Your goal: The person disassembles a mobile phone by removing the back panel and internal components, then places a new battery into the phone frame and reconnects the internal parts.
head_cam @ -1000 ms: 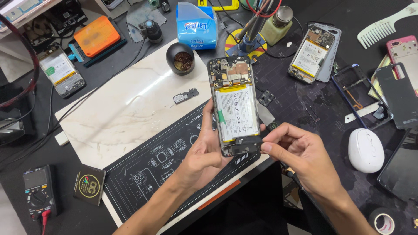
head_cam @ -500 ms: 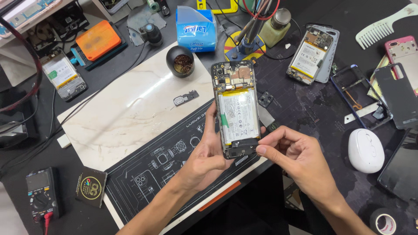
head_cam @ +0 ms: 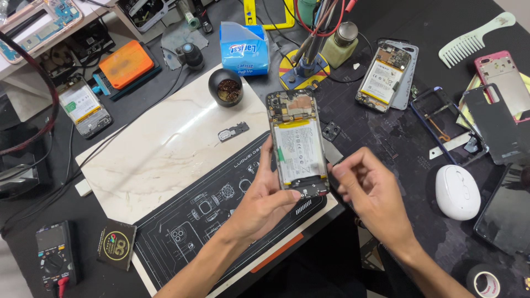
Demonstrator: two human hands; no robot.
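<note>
The fingers of the left hand (head_cam: 265, 201) are wrapped around the lower end of an opened phone (head_cam: 298, 143), thumb pressed on its bottom edge, holding it above the counter (head_cam: 386, 138) with its white battery (head_cam: 299, 150) facing up. The phone's long axis runs away from the person, slightly tilted. The right hand (head_cam: 372, 196) sits just beside the phone's lower right edge, its fingers pressed together in a pinch; what they pinch cannot be told. It is the nearer free hand, and the phone lies to its left. Below are a marble slab (head_cam: 160, 154) and a black printed mat (head_cam: 210, 207); a white mouse (head_cam: 457, 192) lies further right.
</note>
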